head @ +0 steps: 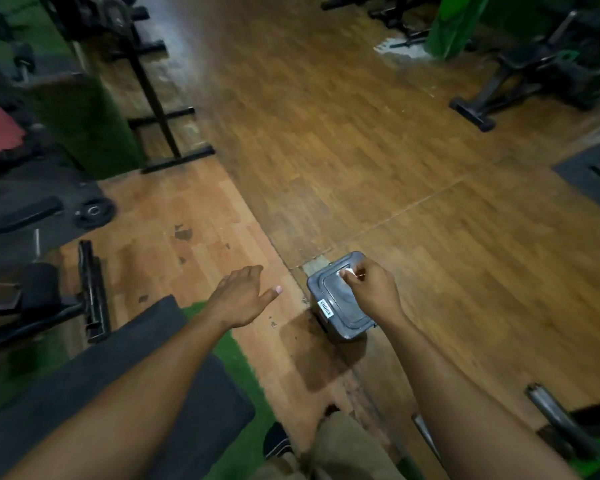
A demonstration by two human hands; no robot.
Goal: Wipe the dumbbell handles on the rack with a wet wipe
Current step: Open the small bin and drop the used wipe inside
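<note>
Wooden gym floor (361, 150) bears a wipe box (340, 306); right hand (371, 289) pinches a wipe (347, 271), left hand (243, 296) spread.

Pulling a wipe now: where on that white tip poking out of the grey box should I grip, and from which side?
Pinch the free tip of the wet wipe where it sticks up from the lid's far end on the grey wipe box, coming from above as the right hand does. The box stands on the floor with its lid facing up, so pulling upward probably draws it out. The left hand is free to steady the box.
</note>
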